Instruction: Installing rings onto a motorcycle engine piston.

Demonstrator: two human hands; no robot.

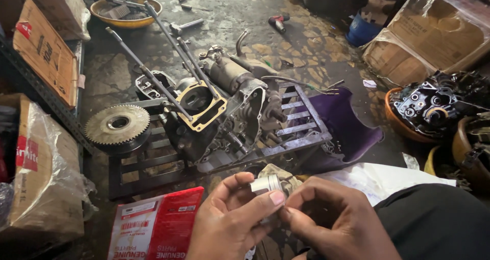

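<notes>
My left hand [232, 221] and my right hand [332, 219] meet at the bottom centre, fingertips together around a small silvery cylindrical metal part [265, 183]. Under the part sits a crumpled beige rag [286, 176]. Just beyond my hands a stripped engine crankcase [219, 112] with long studs rests on a dark metal grate [296, 122]. A large toothed gear wheel [117, 124] lies at the grate's left edge.
A red and white parts box [155, 227] lies at lower left. Cardboard cartons [43, 173] line the left; wrapped cartons [434, 32] stand at upper right. Bowls with engine parts [434, 107] sit right, a purple plastic panel [347, 127] beside the grate, a tool bowl [125, 9] far back.
</notes>
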